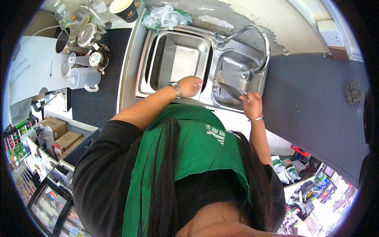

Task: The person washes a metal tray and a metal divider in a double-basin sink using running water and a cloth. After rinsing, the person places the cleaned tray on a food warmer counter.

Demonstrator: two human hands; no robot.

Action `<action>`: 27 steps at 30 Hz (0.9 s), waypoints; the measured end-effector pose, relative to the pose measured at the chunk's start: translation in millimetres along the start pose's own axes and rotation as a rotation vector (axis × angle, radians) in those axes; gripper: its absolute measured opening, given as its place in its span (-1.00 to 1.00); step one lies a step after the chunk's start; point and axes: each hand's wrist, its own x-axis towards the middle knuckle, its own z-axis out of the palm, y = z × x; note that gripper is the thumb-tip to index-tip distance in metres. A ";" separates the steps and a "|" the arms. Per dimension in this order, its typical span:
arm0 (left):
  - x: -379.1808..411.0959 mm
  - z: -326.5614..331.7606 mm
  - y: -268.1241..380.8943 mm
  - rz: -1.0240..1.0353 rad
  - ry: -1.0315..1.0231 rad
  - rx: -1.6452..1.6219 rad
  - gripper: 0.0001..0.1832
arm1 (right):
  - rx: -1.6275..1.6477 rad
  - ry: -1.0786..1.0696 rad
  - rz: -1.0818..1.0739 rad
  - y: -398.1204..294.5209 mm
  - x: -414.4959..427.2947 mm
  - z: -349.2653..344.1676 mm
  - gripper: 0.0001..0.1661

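Observation:
My right hand (252,105) grips the edge of a flat metal plate (232,91), tilted over the right sink basin (259,86). Beneath it in that basin lies another flat metal sheet (229,71), near the drain. A pale streak, seemingly running water, leaves the spout of the chrome faucet (267,44). My left hand (191,86), fingers curled, is at the near right corner of a rectangular steel pan (204,44) set in the left basin. Whether it holds anything is unclear. Inside the pan, a grey metal panel (168,63) stands along the left side.
Left of the sink, a black ribbed mat (115,59) bears steel pitchers (87,35) and a plastic measuring jug (86,78). Crumpled plastic bags (167,16) and a paper cup (125,10) sit behind. On the dark right counter (308,89) rests a steel wool scrubber (353,93).

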 end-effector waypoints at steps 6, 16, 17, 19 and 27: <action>-26.7 -26.1 -69.0 -0.243 0.222 0.155 -0.69 | 0.420 0.306 0.005 -100.9 45.1 -18.6 -0.81; -46.2 -38.3 -97.9 -0.349 0.285 0.096 -0.70 | 0.397 0.066 0.416 -111.3 165.7 185.2 -0.66; -48.1 -37.7 -103.2 -0.331 0.303 0.058 -0.72 | 0.336 -0.001 0.489 -112.3 170.6 202.0 -0.64; -51.3 -36.0 -110.1 -0.298 0.335 0.106 -0.73 | 0.299 -0.035 0.529 -118.9 177.7 214.9 -0.62; -56.2 -43.8 -112.0 -0.302 0.332 0.062 -0.72 | 0.343 -0.343 0.745 -79.8 208.2 287.7 -0.52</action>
